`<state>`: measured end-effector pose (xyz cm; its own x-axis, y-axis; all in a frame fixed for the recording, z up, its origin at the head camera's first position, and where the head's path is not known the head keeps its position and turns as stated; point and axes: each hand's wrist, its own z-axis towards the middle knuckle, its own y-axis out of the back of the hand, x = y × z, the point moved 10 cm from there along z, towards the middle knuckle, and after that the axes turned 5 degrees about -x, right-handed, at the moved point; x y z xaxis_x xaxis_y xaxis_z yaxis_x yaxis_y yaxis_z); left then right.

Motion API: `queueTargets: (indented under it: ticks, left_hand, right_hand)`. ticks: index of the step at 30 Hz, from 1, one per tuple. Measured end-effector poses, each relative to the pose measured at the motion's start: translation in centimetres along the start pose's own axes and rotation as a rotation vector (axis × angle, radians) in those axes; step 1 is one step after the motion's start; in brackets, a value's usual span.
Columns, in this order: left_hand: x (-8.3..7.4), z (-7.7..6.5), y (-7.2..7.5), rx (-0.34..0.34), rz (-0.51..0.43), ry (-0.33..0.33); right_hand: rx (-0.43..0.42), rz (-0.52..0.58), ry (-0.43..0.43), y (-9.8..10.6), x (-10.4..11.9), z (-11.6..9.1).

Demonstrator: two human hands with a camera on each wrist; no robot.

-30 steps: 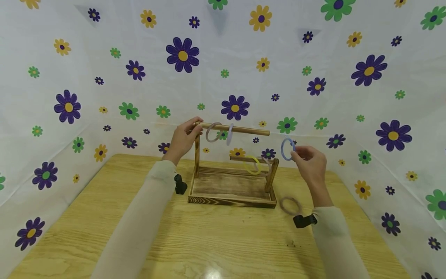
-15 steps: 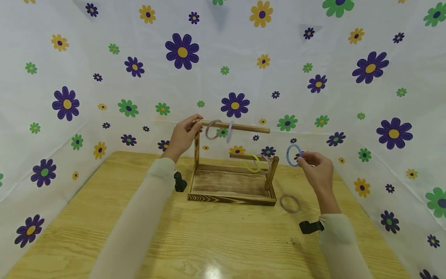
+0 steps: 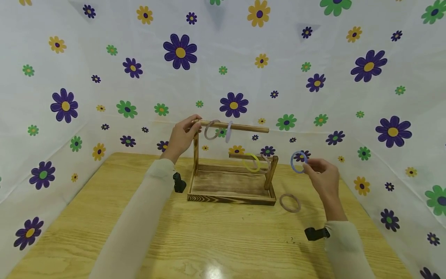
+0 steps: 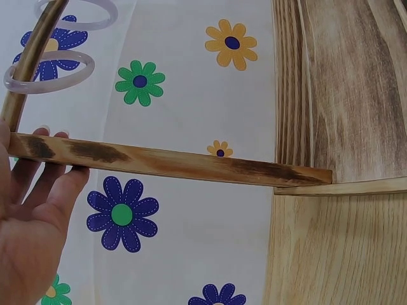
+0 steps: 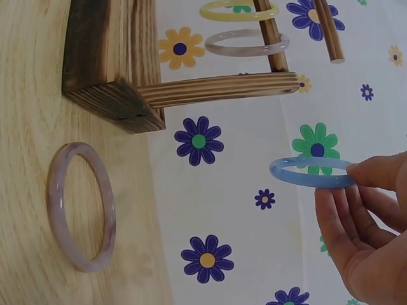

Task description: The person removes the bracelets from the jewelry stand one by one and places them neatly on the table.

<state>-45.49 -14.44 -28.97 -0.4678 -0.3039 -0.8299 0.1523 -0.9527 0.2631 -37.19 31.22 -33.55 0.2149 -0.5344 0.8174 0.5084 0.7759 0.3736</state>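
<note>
In the head view my left hand (image 3: 182,138) grips the top corner of a wooden bangle stand (image 3: 230,200), where the upright post meets the upper rod. The left wrist view shows its fingers (image 4: 67,187) behind the post. A greyish bangle (image 3: 206,132) and a pale lavender bangle (image 3: 228,133) hang on the upper rod. On the lower rod hang a yellow bangle (image 3: 259,166) and a pale one (image 5: 245,52). Right of the stand, my right hand (image 3: 325,180) pinches a blue bangle (image 5: 299,180) between thumb and fingers, in the air, apart from both rods.
A mauve bangle (image 5: 58,210) lies flat on the wooden table (image 3: 209,236), just off the stand's right front corner. Small dark specks (image 3: 292,241) dot the table nearer me. Flower-patterned white cloth (image 3: 146,77) closes off the back and both sides.
My right hand has moved rightward and down with the blue bangle, away from the stand. The left hand keeps its grip, and the other bangles hang or lie where they were.
</note>
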Motion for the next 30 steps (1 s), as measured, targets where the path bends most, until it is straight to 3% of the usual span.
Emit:
queueTargets:
  ticks: [21,30]
  left_hand:
    - [0.3,0.1,-0.1,0.01,-0.008,-0.005]
    - [0.4,0.1,-0.1,0.006,0.002,0.005]
  right_hand:
    - [0.024,-0.066,-0.03,1.2,-2.5,-0.5]
    - [0.04,-0.041,-0.026,1.4,-3.4,-0.6]
